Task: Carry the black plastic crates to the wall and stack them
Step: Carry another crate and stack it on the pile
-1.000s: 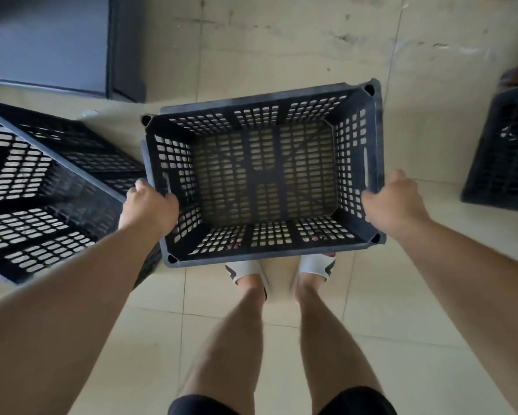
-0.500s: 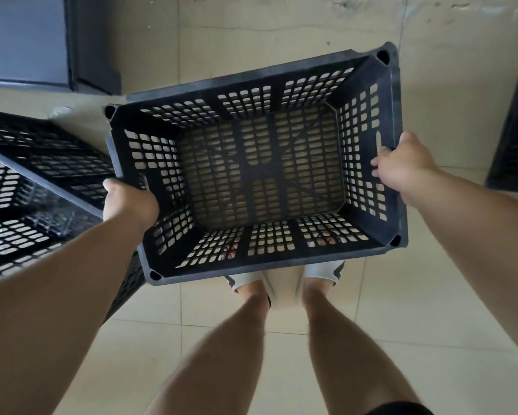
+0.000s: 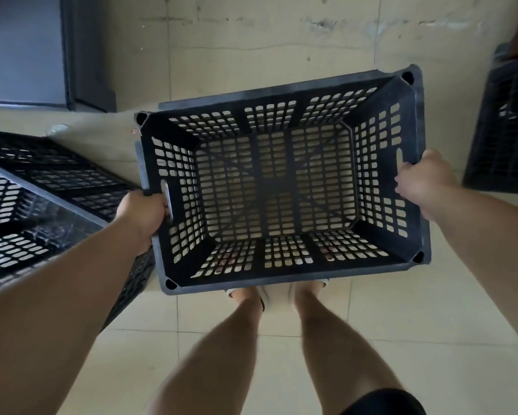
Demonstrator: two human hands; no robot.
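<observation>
Head view: the black plastic crate [image 3: 277,190] is held up off the floor [image 3: 221,339] in front of the person, open top facing the cam, directly over the feet. Pale tiles and toes show thru its slotted base. Its rim sits skewed in frame, w/ the right end further up than the left.

Left hand [image 3: 142,217] grips the left short wall at the rim, fingers curled round the edge right by the handle slot, knuckles outward. Right hand [image 3: 422,181] grips the opposite short wall the same way, fingers hooked over the rim next to that side's slot. Both arms reach fwd, one per side.

A second black crate [image 3: 42,205] lies at left, beside and partly under the left forearm, cut by the frame edge. The held crate's near-left corner overlaps it in view; can't tell if they touch. A third black crate [image 3: 503,130] stands at far right, apart from the right hand, also cut off.

Stained pale wall [image 3: 251,40] runs across the top, w/ a dark grey cabinet [image 3: 24,46] against it at top left. Bare legs, white slippers [image 3: 263,295] and black shorts [image 3: 383,402] are below.
</observation>
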